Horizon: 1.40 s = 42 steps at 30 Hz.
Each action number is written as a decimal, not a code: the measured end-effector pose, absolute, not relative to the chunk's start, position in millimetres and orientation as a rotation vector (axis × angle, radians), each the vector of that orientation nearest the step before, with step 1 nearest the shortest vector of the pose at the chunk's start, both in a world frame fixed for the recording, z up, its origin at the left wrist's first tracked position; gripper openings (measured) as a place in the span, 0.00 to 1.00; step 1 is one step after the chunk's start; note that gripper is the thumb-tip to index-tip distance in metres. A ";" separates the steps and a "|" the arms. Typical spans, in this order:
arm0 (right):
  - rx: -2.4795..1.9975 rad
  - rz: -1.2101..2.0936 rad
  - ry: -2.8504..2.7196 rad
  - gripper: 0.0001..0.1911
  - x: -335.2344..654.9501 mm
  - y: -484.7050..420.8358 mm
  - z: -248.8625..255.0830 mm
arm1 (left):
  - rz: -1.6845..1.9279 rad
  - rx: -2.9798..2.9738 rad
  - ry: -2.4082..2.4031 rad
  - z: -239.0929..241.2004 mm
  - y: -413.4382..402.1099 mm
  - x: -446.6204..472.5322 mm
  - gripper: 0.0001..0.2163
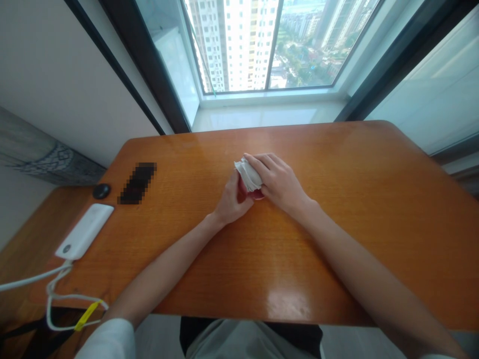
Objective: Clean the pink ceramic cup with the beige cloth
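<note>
Your left hand (232,200) grips the red item (258,195), seemingly steadying it; your right hand (280,180) clasps the cloth (248,174) against it.

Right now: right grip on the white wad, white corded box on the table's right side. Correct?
Wrong side: head view shows the white corded box on the left side of the table. The right grip is on the white wad, as stated.
</note>
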State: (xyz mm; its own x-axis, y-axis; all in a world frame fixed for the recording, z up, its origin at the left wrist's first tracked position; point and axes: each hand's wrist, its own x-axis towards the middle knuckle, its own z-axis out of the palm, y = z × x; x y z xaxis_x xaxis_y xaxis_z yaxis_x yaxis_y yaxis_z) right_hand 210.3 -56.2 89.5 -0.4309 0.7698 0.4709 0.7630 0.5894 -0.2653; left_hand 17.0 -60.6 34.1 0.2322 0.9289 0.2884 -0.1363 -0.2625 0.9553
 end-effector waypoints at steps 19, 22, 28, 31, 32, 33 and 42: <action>-1.288 0.194 -2.092 0.50 176.6 -71.4 75.7 | 1.136 2.592 1.275 48.2 -52.1 3.2 0.08; -1.229 0.215 -2.010 0.42 173.5 -68.6 65.4 | 1.254 2.386 1.230 44.4 -52.9 6.7 0.07; -1.178 0.176 -1.940 0.35 170.0 -65.2 56.8 | 1.356 2.020 1.069 40.6 -51.6 8.6 0.06; -1.162 0.176 -1.944 0.36 170.9 -64.6 56.7 | 1.356 1.925 1.029 39.6 -50.7 6.7 0.06; -1.154 0.178 -1.941 0.36 171.3 -64.5 56.5 | 1.357 1.911 1.018 38.8 -50.5 6.2 0.07; -1.143 0.178 -1.935 0.36 171.6 -64.4 56.1 | 1.363 1.907 1.010 37.7 -50.2 5.7 0.08; -0.947 0.119 -1.839 0.33 174.2 -56.2 41.6 | 1.484 2.137 0.897 20.2 -35.9 0.4 0.20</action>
